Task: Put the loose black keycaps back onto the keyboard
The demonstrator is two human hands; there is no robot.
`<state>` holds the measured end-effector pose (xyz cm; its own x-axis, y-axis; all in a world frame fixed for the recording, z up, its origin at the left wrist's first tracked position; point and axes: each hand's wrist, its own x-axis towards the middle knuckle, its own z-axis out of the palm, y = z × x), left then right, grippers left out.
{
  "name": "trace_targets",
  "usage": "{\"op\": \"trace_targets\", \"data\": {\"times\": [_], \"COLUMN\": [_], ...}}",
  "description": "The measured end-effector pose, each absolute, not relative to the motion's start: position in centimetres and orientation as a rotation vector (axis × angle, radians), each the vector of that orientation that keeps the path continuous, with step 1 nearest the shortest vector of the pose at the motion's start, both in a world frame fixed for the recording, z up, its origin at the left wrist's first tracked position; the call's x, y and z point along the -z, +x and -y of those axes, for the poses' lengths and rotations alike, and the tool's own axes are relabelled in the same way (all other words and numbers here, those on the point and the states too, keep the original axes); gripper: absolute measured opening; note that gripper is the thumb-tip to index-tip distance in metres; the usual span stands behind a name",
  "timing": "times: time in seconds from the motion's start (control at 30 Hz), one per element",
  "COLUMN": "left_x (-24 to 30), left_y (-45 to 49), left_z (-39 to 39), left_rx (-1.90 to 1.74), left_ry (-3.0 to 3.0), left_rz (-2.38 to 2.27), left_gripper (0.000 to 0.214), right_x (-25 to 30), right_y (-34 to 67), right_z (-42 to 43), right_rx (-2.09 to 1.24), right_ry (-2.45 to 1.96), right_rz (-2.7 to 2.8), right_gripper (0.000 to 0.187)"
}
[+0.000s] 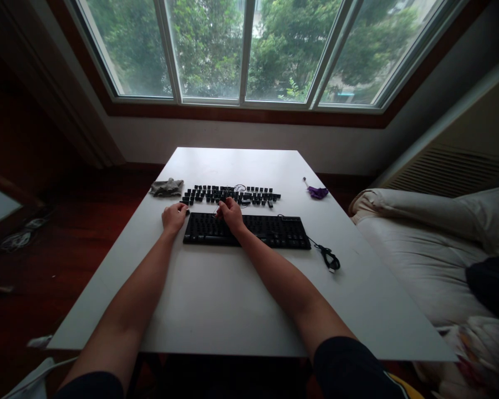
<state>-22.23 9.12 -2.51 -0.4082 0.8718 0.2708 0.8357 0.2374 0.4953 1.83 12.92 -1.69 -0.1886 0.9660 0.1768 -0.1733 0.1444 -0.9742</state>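
A black keyboard (274,231) lies across the middle of the white table (233,299), its cable (329,257) bundled at the right. Behind it, several loose black keycaps (258,197) stand in rough rows. My right hand (232,215) is over the keyboard's left part, fingers pinched; a thin wire-like bit shows by the fingertips, too small to name. Beside the keyboard's far left corner, my left hand (173,218) rests on the table with its fingers closed near the leftmost keycaps. A small dark piece shows at its fingertips; whether it is gripped is hidden.
A crumpled grey cloth (167,187) lies at the table's left edge. Toward the right edge are a purple cloth-like item (317,192) and a thin stick (305,182). A pale sofa (424,244) stands right of the table; a window (249,55) is beyond it.
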Motion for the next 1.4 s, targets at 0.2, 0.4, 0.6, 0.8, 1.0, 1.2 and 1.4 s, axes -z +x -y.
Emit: {"op": "trace_targets", "data": {"times": [0.2,0.4,0.6,0.8,1.0,1.2,1.4], "left_x": [2.3,1.9,2.1,2.0,1.9,2.4,2.0], "left_y": [-22.0,-22.1,-22.4,-22.2,-22.9,-23.6,-23.3], "left_z": [-9.1,-9.1,-9.1,-9.0,-9.4,-9.5,-9.2], "left_rx": [-0.903,-0.838,-0.808,-0.848,-0.787,-0.810,-0.830], "left_ry": [1.637,1.774,1.908,1.829,1.858,1.885,1.885], "left_rz": [-2.429,-2.297,-2.223,-2.172,-2.104,-2.042,-2.029], "left_gripper": [0.029,0.033,0.030,0.031,0.035,0.032,0.033], "right_x": [1.5,1.2,1.0,1.0,1.2,1.4,1.3], "right_y": [1.9,2.0,2.0,1.9,1.9,1.9,1.9], "right_z": [-12.8,-12.6,-12.5,-12.5,-12.6,-12.7,-12.7], "right_rx": [-1.311,-1.317,-1.326,-1.317,-1.317,-1.312,-1.324], "right_ry": [-0.855,-0.870,-0.881,-0.884,-0.889,-0.881,-0.876], "right_rz": [1.307,1.310,1.300,1.309,1.306,1.301,1.301], "right_gripper": [0.029,0.033,0.032,0.031,0.030,0.029,0.029]}}
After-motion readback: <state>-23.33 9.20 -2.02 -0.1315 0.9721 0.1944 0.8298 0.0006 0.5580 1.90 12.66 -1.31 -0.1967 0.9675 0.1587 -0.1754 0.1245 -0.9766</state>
